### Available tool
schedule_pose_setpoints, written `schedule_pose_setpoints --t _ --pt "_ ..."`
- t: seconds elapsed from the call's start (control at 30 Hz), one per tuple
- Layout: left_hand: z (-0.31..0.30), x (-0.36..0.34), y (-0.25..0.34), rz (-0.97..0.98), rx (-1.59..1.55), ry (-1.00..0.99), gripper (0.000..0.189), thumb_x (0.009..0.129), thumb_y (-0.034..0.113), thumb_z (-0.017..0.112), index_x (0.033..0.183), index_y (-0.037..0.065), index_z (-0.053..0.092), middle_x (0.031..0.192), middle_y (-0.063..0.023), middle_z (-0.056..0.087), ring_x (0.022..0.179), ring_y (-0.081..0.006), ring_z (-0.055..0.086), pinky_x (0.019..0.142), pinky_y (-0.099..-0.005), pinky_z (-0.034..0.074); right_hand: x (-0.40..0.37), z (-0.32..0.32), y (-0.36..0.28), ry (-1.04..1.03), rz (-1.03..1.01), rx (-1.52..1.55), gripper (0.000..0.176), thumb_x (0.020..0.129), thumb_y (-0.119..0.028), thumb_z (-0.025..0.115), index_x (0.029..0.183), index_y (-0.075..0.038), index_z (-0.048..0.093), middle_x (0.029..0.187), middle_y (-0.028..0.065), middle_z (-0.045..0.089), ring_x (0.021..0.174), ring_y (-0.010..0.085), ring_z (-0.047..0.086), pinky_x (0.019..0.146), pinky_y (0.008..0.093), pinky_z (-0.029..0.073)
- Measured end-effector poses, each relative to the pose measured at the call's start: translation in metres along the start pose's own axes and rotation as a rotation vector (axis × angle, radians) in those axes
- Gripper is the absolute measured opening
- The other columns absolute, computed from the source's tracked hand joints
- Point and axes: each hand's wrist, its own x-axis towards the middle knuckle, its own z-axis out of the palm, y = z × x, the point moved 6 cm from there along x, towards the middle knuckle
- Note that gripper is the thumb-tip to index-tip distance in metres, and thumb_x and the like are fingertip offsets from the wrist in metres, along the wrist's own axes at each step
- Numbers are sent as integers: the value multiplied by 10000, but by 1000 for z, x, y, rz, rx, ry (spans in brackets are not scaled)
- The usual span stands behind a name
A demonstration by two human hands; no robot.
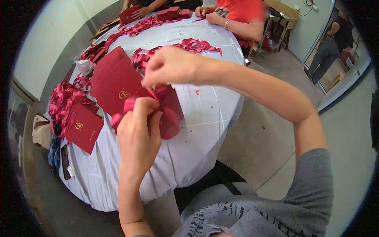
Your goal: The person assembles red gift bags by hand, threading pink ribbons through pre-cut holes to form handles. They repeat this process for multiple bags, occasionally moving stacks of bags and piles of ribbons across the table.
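Note:
Over the table my left hand (139, 132) is closed in a pinch on a dark red ribbon (170, 123), which hangs in wide loops around the fingers. Just above it, my right hand (169, 66) is also closed, its fingertips at an upper part of the same ribbon. Behind the ribbon lies a red card or bag (175, 104) with gold print, partly hidden by my hands. A stack of similar red pieces (112, 77) with a gold emblem touches it on the left. Whether the ribbon is attached to the red piece is hidden.
Red ribbons are heaped (67, 102) at the left, beside another printed red piece (83, 127). A phone (65, 162) lies near the white-covered table's (201, 150) left edge. Across it, a person in a red shirt (241, 15) and another person's hands (140, 12) work. Someone stands by the doorway (331, 43).

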Motion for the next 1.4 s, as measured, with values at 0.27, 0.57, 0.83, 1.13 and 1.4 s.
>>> schedule_pose_setpoints --t 0.27,0.57,0.83,1.13,1.4 --pt "-2 -1 1 8 19 8 151 782 4 605 905 30 520 777 -128 609 691 -297 581 623 -368 435 11 -41 -19 380 -135 -117 220 764 -205 642 672 -6 633 592 4 548 535 53 474 489 237 377" --pt "-2 1 3 31 39 -28 155 798 52 635 905 21 528 752 -124 593 667 -261 577 604 -340 433 40 -56 3 567 -344 -51 370 752 -331 642 661 28 637 594 167 592 636 242 595 644 342 467" --pt "-3 2 2 39 56 13 117 799 27 618 880 16 533 738 -120 593 643 -265 561 593 -345 427 -12 -24 28 104 96 19 588 904 -549 436 803 -1 625 726 26 567 642 92 473 592 250 386" --pt "-1 1 0 38 83 43 118 790 35 629 862 22 536 721 -112 591 634 -259 559 595 -344 427 -54 -45 19 884 -268 -557 280 829 -249 635 879 25 608 786 169 551 751 355 575 714 415 469" --pt "0 4 0 102 99 100 126 777 42 643 814 36 522 672 -89 579 579 -251 537 556 -341 399 -54 -6 36 293 119 -335 659 931 -542 349 693 22 594 625 142 571 605 239 555 576 360 408"
